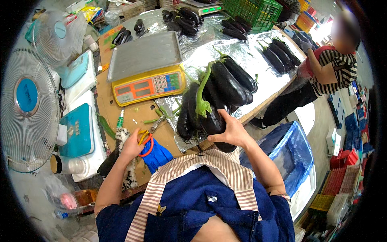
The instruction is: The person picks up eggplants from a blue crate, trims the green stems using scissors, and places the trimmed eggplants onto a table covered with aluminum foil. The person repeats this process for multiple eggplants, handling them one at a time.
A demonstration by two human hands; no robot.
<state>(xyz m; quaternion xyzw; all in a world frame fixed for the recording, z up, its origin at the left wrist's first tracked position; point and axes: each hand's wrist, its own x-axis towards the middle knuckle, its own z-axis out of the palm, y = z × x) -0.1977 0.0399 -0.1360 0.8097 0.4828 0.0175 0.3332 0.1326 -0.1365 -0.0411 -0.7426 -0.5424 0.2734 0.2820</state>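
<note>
Glossy, near-black eggplant [213, 121] with a bent green stem sits at about 6 o'clock of the heap, at the table's near edge, and the right hand [231, 133] is curled around its lower end, fingers wrapped on the skin. Behind it, toward 12 and 1 o'clock, the pile of long dark purple eggplants [227, 82] rests on a crinkled silver foil sheet [258, 60] spread over the brown table [105, 97].

At 9 o'clock from the held eggplant, the left hand [132, 146] is closed on the orange-handled metal shears [148, 137], whose blades point toward the foil. Just under them, at 6 o'clock, lies a blue rubber glove [158, 155].

At 11 o'clock stands a yellow electronic scale with a flat grey steel pan [144, 54]. Farther out at 9 o'clock are two white desk fans [28, 101].

At 2 o'clock another row of dark eggplants [280, 52] lies on the foil, next to a person in a striped top [336, 68]. At 4 o'clock, below the table, is a blue plastic-lined crate [292, 155]. A green plastic crate [252, 12] stands at 12 o'clock.
</note>
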